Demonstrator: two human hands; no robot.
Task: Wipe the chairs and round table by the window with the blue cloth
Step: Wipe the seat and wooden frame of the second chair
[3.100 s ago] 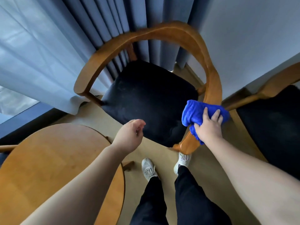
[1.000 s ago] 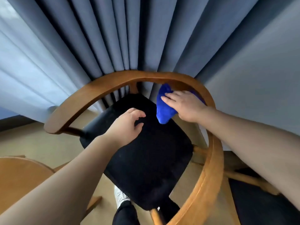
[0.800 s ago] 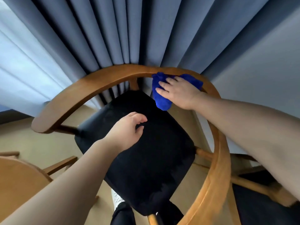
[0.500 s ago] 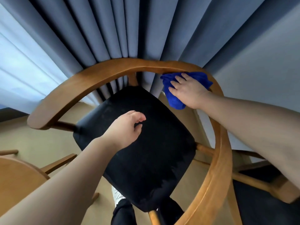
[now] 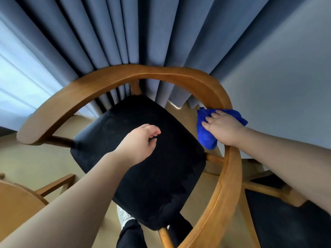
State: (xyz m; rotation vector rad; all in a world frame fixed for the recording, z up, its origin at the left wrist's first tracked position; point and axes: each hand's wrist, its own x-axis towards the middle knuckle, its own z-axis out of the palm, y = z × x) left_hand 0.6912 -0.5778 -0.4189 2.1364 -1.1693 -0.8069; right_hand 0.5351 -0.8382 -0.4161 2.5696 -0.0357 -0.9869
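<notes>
A wooden chair with a curved armrest rail [image 5: 125, 77] and a black seat [image 5: 143, 158] fills the middle of the head view. My right hand [image 5: 223, 129] presses the bunched blue cloth [image 5: 206, 136] onto the right side of the rail, with the cloth draped over both edges. My left hand [image 5: 139, 142] hovers above the black seat, fingers loosely curled, holding nothing. The edge of the round wooden table [image 5: 16, 203] shows at the lower left.
Grey-blue curtains [image 5: 125, 33] hang right behind the chair, with a pale wall [image 5: 277, 77] to the right. A second chair with a black seat [image 5: 286, 221] stands at the lower right. My legs and a white shoe [image 5: 125, 217] are below the seat.
My right hand has slid the cloth along the rail from the back curve down toward the right armrest. The left hand has stayed over the seat.
</notes>
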